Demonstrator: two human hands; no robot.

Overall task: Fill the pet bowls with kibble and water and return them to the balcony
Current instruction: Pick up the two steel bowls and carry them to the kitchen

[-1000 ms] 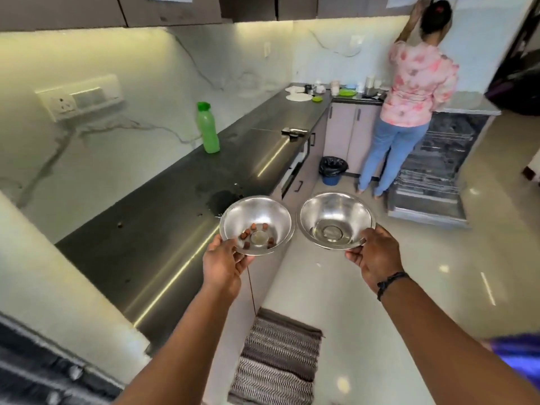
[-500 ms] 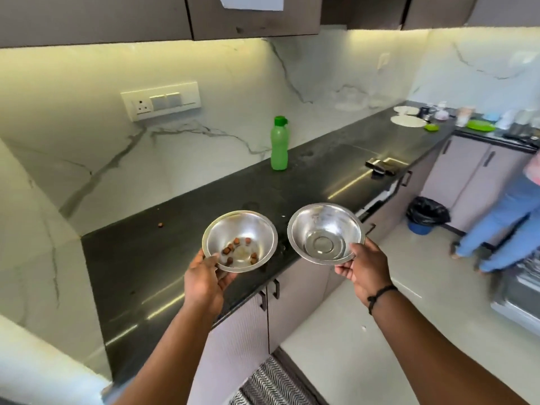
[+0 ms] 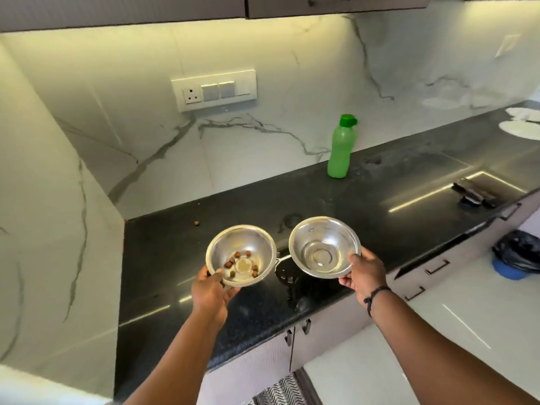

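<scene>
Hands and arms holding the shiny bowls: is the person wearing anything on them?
Both forearms are bare, with no sleeves in view. The right hand has a thin black braided cord bracelet around its wrist. The left hand shows no bracelet, watch, ring or glove.

Under-cabinet light is glowing on the white marble backsplash [image 3: 263,147] (grey-veined), a switch panel [image 3: 214,90] is sitting above the black counter [image 3: 380,206], glossy floor [image 3: 467,323] is gleaming.

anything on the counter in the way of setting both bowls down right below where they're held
Nothing solid. Under the kibble bowl and the empty bowl the black counter shows only a wet patch. The stray kibble piece and green bottle sit well off.
</scene>
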